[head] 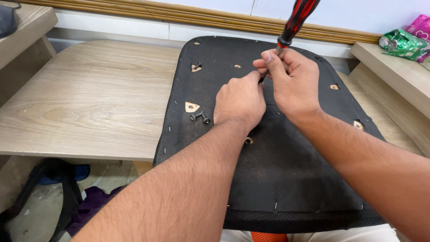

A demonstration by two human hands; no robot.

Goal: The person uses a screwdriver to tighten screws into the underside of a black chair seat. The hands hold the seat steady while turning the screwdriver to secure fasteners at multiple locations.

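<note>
A black fabric-covered seat base (277,170) lies upside down across a pale wooden bench (89,98), its near edge hanging over the bench front toward the person. Small cut-outs in the fabric show wood beneath, and staples line the border.

The right hand (293,83) is closed around the lower end of a red-and-black screwdriver (298,20), whose handle rises tilted up and to the right; the thumb stands up beside the shaft. The left hand (239,101) is curled narrow just beside it, its fingertips pinched at the screwdriver's tip near the middle of the seat base. What lies under those fingertips is hidden.

Two loose dark bolts (200,117) rest on the fabric just left of the left hand, beside a triangular cut-out (191,106). Another bolt (196,66) stands in a cut-out farther back.

Crumpled green and pink wrappers (405,42) sit on a ledge at far right.
</note>
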